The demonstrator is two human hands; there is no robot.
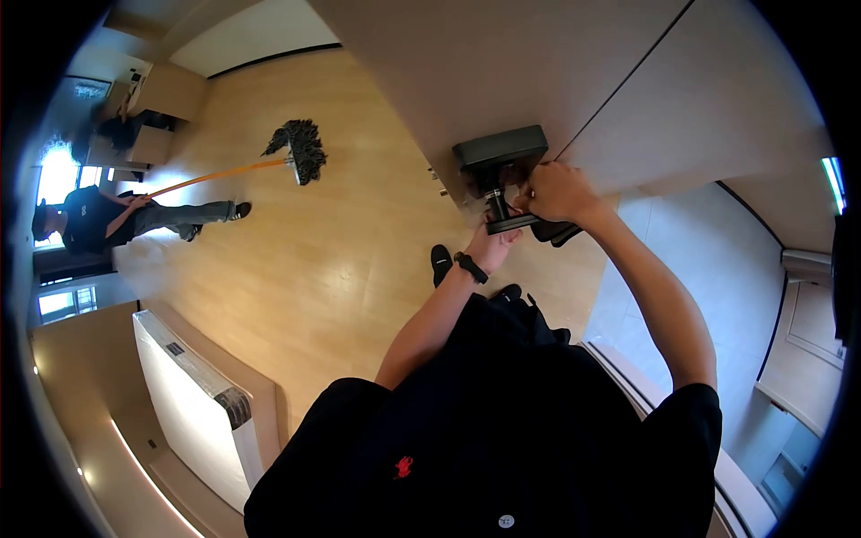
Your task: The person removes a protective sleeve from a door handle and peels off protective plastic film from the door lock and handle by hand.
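A black door lock (pixel 502 148), with a thick block-shaped body and a short shaft leading to a flat black bar (pixel 513 222), is at the lower edge of a light brown panel. My left hand (pixel 489 247), a black watch on its wrist, is closed around the bar's near end from below. On the other side, my right hand (pixel 560 193) has its fingers curled in beside the shaft. What those fingers grip is hidden. Below the right hand is another dark piece (pixel 556 235), partly covered.
A person (pixel 99 220) at the left holds an orange-handled mop (pixel 305 152) on the wooden floor (pixel 332 242). A plastic-wrapped mattress (pixel 193 403) lies at lower left. Grey tiled floor (pixel 682 260) and pale cabinets (pixel 807 332) are on the right.
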